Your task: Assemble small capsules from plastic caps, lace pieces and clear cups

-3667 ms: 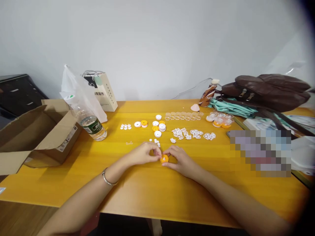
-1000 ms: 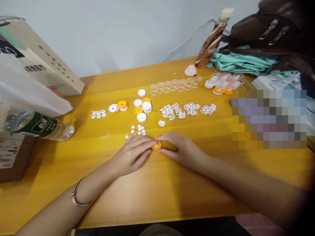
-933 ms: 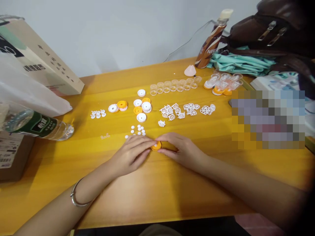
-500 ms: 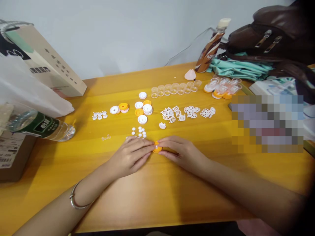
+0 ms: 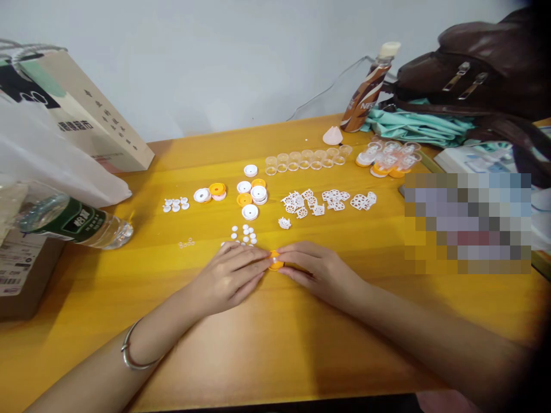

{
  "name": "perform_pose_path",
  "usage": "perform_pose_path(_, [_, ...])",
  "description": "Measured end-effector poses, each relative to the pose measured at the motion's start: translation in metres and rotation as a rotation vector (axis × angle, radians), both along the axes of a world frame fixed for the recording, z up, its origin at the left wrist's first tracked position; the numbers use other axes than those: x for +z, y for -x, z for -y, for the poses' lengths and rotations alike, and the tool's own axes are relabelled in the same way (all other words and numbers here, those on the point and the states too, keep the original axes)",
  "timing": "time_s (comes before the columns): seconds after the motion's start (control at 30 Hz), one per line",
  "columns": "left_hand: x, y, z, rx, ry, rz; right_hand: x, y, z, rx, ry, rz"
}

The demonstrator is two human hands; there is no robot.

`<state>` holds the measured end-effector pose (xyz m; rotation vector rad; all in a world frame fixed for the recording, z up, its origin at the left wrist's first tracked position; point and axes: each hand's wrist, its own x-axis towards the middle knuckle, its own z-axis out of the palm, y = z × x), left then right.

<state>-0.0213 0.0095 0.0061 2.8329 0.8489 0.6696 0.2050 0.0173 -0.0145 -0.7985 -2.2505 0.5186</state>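
Between both hands is a small round orange plastic base (image 5: 274,261), partly covered by fingers. My left hand (image 5: 230,275) grips its left side, and my right hand (image 5: 318,267) pinches its right side; both are closed on it. A small pale part seems to sit at its centre, too small to name. Just beyond my left hand lie several small white gears (image 5: 245,232). Farther back are white and orange round bases (image 5: 250,212), some stacked. White openwork plastic pieces (image 5: 295,202) lie beyond my right hand, with one white assembled piece (image 5: 284,223) nearer.
Clear small cups (image 5: 316,160) stand in a row behind. Finished-looking cup toys (image 5: 390,160) cluster at right, near a drink bottle (image 5: 368,92) and a brown bag (image 5: 469,69). Tiny rings (image 5: 186,243) and white parts (image 5: 175,204) lie left, near a water bottle (image 5: 77,221).
The whole scene sits slightly lower in the view. Both hands stay on the orange base, with the fingers shifted a little over it.
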Motion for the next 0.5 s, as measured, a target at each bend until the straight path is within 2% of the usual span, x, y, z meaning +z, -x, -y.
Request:
perform_pose_path(0.27, [0.003,-0.0003,0.0016,-0.003,-0.019,-0.085,-0.0004,0.0002,0.001,-0.02,-0.121,0.029])
perform_pose_path(0.5, [0.0044,-0.0008,0.0046,0.008,-0.004,-0.15,0.0017,0.0005,0.0034,-0.025,-0.155,0.121])
